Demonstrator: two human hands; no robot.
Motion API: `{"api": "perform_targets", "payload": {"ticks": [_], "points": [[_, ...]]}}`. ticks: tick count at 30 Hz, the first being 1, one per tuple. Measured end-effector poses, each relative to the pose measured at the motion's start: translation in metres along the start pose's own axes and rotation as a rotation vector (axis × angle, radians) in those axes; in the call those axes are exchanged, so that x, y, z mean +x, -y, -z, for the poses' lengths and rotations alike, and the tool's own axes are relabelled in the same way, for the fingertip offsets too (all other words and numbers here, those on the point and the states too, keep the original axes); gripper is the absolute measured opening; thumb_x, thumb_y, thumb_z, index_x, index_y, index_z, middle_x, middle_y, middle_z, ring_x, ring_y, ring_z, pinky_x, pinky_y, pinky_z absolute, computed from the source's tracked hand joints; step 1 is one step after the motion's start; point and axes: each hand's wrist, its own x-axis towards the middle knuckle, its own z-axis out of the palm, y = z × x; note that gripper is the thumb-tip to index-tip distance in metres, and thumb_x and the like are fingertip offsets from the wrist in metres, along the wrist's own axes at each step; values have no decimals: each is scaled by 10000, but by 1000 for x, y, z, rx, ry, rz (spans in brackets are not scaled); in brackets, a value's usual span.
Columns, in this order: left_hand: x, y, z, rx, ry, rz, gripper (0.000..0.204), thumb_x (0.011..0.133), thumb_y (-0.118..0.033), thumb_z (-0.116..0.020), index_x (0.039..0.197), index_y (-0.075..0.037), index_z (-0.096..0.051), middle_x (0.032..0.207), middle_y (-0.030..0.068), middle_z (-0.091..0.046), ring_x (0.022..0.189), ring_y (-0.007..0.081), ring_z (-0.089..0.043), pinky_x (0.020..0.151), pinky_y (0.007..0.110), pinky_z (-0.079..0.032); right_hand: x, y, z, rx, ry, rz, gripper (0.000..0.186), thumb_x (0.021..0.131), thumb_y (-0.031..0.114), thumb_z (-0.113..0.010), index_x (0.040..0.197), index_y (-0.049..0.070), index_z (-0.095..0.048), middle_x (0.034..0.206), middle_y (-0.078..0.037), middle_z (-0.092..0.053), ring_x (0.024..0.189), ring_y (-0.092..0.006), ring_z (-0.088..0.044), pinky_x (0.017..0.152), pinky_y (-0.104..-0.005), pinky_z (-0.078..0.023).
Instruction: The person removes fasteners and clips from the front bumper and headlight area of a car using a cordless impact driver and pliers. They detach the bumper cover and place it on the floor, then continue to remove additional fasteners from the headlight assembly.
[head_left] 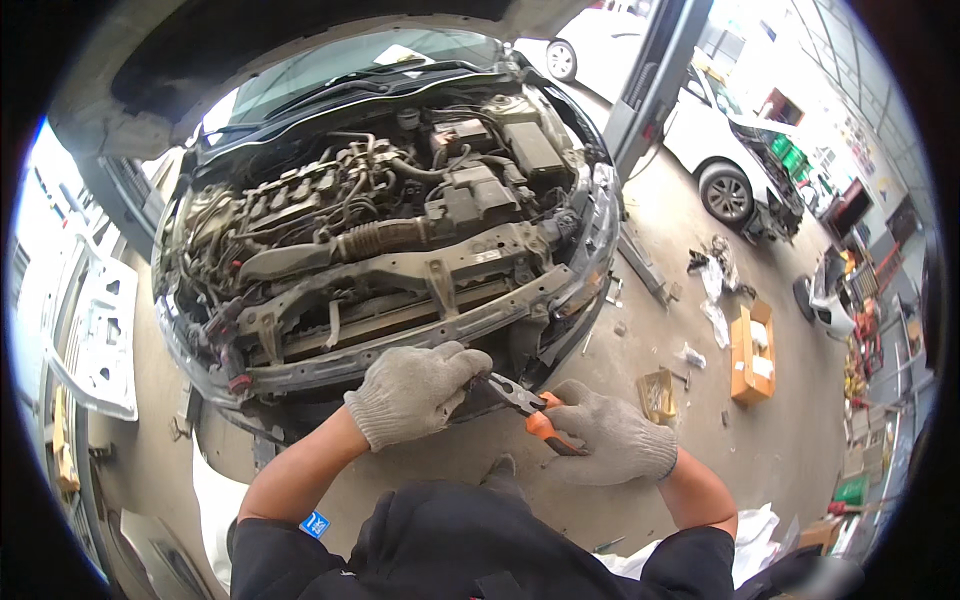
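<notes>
Both my hands wear grey knitted gloves and meet in front of an open car engine bay [400, 200]. My right hand [610, 436] is wrapped round the orange and black handles of a pair of pliers [516, 396]. The plier jaws point left toward my other hand. My left hand [418, 392] is closed, its thumb and forefinger pinched at the jaw tips on something small and dark that I cannot make out. Just beyond the hands runs the car's bare front crossmember [420, 335], with the bumper off.
A raised hood [150, 90] hangs over the engine. Lift posts [655, 80] flank the car. On the floor to the right lie an orange cardboard box [745, 385], a small carton [656, 396] and plastic bags. A white panel [95, 330] leans at left; another white car [725, 150] stands behind.
</notes>
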Motion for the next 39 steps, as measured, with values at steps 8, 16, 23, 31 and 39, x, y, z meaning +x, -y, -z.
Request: {"api": "perform_targets", "payload": {"ticks": [8, 16, 23, 31, 39], "points": [[-42, -10, 19, 42, 21, 87, 344, 870, -155, -652, 1210, -110, -620, 1008, 114, -675, 848, 343, -699, 713, 471, -559, 10, 29, 1, -122, 20, 130, 497, 885, 335, -676, 1272, 31, -605, 1264, -254, -576, 1028, -434, -659, 882, -478, -542], [-64, -25, 27, 53, 70, 171, 292, 891, -166, -644, 1172, -93, -616, 1005, 125, -682, 843, 357, -698, 700, 493, -551, 14, 39, -3, -181, 120, 108, 480, 892, 354, -659, 1249, 38, -612, 1182, -249, -582, 1004, -439, -655, 861, -483, -535], [-92, -20, 17, -619, -134, 421, 357, 953, -212, -608, 1246, -9, -581, 1033, 180, -672, 900, 337, -679, 827, 403, -542, 7, 54, -12, -167, 96, 90, 468, 883, 320, -644, 1250, 36, -583, 1193, -245, -566, 991, -448, -648, 852, -504, -529], [-113, -38, -24, -907, -490, 729, 479, 1070, -412, -483, 876, -5, -646, 700, 49, -594, 710, 131, -551, 673, 331, -452, 20, 89, -57, -216, -10, 115, 444, 844, 267, -651, 1211, 29, -577, 1148, -240, -553, 964, -455, -655, 811, -538, -537], [-145, -30, -25, -720, -354, 678, 325, 1029, -230, -475, 834, 3, -592, 667, 88, -575, 649, 192, -558, 631, 379, -438, 22, 106, -72, -206, 80, 131, 416, 822, 263, -654, 1171, 42, -608, 1158, -230, -548, 945, -449, -660, 805, -534, -543]]}}
